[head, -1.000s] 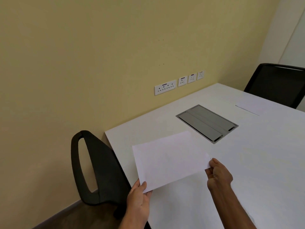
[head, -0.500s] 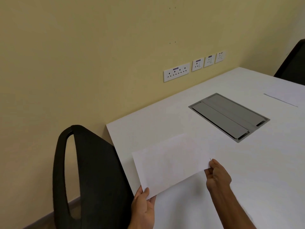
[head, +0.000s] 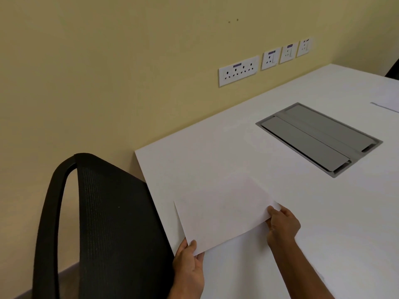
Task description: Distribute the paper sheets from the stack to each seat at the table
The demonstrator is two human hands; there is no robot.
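A pale yellow painted wall backs a flat white rectangular table whose corner sits just beyond the hands. Over that corner both hands hold one blank white paper sheet, which lies low over the tabletop with its near edge reaching the table's edge; whether it touches the surface cannot be told. The left hand pinches the sheet's near-left corner, thumb on top and fingers beneath. The right hand pinches the sheet's right corner, thumb on top, the other fingers curled under. To the left of the left hand stands a black mesh-backed office chair, pushed up to the table's side. Beyond the right hand a grey metal cable hatch is set flush in the tabletop. Far past the right hand, at the frame's edge, lies another white paper sheet. White wall sockets run along the wall above the table
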